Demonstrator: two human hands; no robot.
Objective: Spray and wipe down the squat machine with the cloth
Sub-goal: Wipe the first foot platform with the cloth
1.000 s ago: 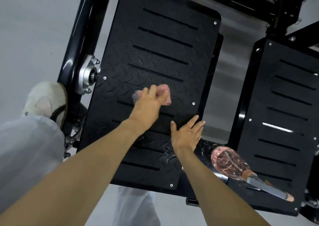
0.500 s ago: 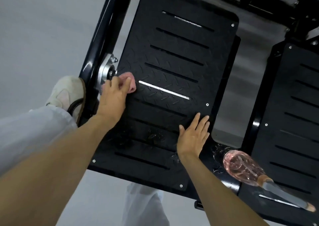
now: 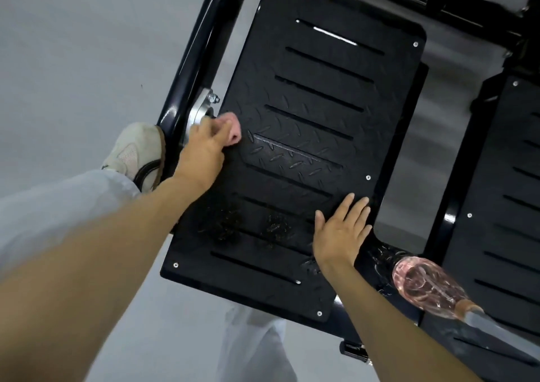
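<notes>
My left hand [image 3: 201, 151] pinches the cloth [image 3: 233, 129] in curled fingers at the left edge of the plate [image 3: 321, 95]. My right hand [image 3: 340, 232] lies flat at the plate's right edge, fingers straight and slightly spread. The bottle [image 3: 426, 285] lies right of the plate. The plate's upper half lies open.

Most of the cloth [image 3: 233, 129] is buried under my left hand [image 3: 204, 151], only a pink end pokes out. The bottle [image 3: 429, 286] looks smeary and its grey head runs off the right edge. The second footplate [image 3: 502, 206] gets chopped by that edge too. My shoe [image 3: 134, 148] is half behind my trouser leg [image 3: 58, 206].
</notes>
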